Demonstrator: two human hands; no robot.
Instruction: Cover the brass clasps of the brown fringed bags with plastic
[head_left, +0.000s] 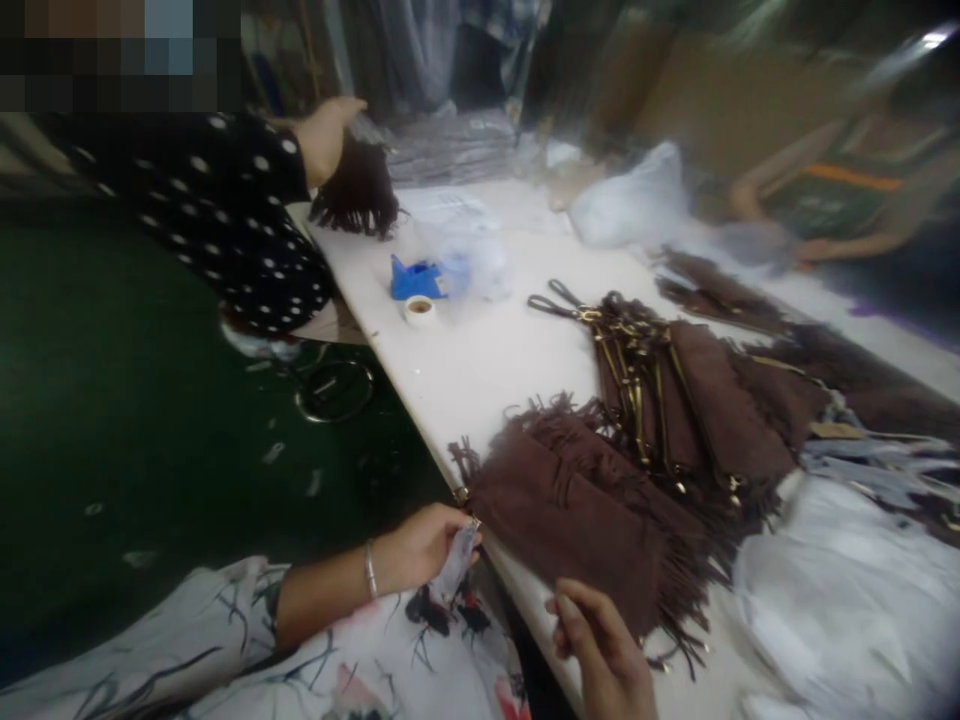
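Observation:
My left hand, with a bracelet at its wrist, is closed at the table's near edge. It pinches a thin, whitish piece of plastic that hangs down from the fingers, right by the metal end of a brown fringed pouch. That pouch lies flat on a stack of similar ones. My right hand is low in the view, beside the pouch's near side. Its thumb and fingers are pressed together in a pinch; whatever may be between them is too small to make out.
More brown pouches with gold zips and wrist straps overlap on the white table. A blue tape dispenser and a tape roll stand farther off. White plastic bags lie right. One person's hand holds a brown fringed item; another person sits across.

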